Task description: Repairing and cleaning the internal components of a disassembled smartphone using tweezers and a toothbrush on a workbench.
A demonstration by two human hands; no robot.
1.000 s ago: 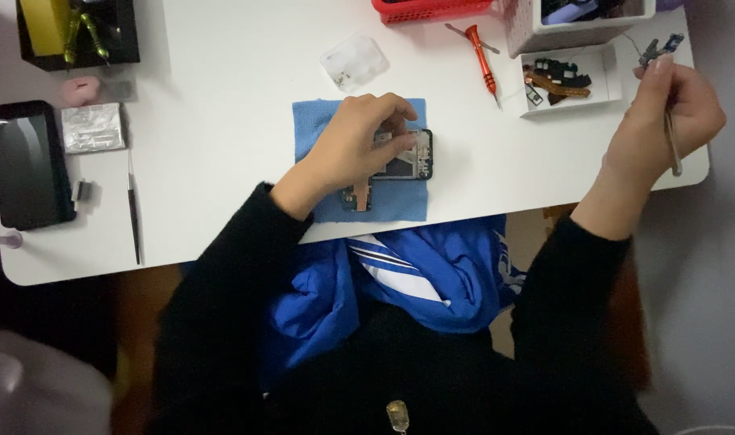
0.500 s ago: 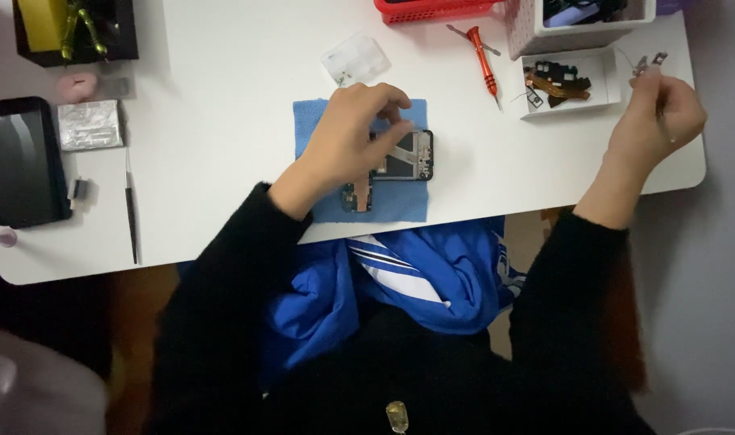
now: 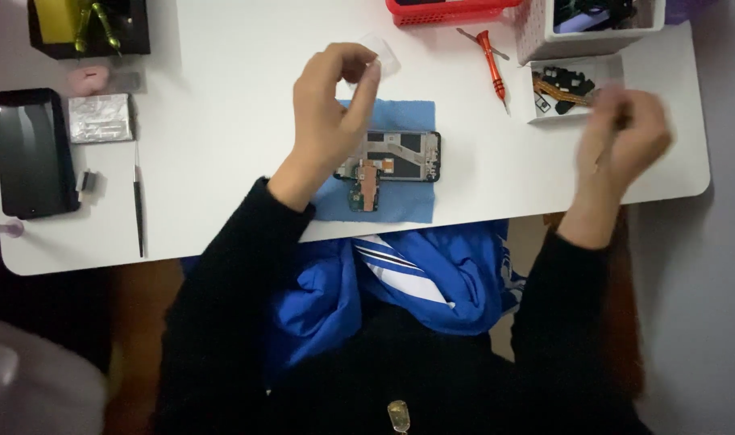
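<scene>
Fingers [image 3: 367, 80] of my left hand [image 3: 327, 105] curl half open above the open phone [image 3: 396, 157], which lies on the blue cloth [image 3: 404, 205] on the bench [image 3: 247, 137]. My right hand [image 3: 625, 137] is blurry near the small tray [image 3: 573, 89], so I cannot tell its grip.

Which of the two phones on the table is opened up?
The opened phone on the blue cloth, just under the left hand: its internals and copper parts show. The black phone at the table's left edge lies closed, glossy face up.
</scene>
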